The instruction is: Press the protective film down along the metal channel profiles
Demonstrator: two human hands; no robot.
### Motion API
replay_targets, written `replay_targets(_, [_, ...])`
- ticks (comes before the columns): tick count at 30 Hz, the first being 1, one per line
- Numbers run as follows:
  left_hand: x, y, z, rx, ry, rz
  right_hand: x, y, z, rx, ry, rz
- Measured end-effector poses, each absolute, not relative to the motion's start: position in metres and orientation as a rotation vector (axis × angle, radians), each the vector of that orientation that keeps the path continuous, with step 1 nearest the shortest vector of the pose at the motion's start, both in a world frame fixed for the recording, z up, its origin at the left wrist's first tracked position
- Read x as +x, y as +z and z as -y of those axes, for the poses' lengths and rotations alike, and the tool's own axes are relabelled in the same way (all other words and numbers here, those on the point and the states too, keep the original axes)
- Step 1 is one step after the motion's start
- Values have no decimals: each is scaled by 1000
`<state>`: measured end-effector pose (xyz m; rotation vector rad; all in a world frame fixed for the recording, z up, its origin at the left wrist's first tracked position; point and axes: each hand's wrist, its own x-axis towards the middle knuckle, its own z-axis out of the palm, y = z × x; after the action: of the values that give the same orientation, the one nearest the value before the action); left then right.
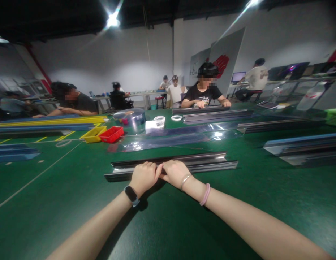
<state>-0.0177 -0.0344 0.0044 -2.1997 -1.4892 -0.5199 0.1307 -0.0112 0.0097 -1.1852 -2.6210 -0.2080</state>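
Note:
A long dark channel-shaped profile (211, 166) lies crosswise on the green table in front of me, with its trough facing up. My left hand (145, 176) grips its near wall around the middle, fingers curled over into the trough. Right beside it, my right hand (175, 173) also closes on the near wall, and the two thumbs almost meet. The fingertips of both hands are hidden behind the knuckles. Just beyond the profile, strips of clear plastic film (162, 141) lie flat and shiny.
Behind the film are a red tray (111, 134), a yellow tray (94, 134), a roll of clear film (134, 121) and white tape rolls (176, 117). More profiles lie left (14, 153) and right (309, 150). Across the table, a person in black (204, 94) handles another profile.

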Motion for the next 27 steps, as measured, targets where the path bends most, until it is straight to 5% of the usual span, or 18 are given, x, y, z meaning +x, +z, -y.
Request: replay_targets(27, [-24, 5, 35, -2210, -452, 1489, 133, 9, 12, -1183, -211, 2598])
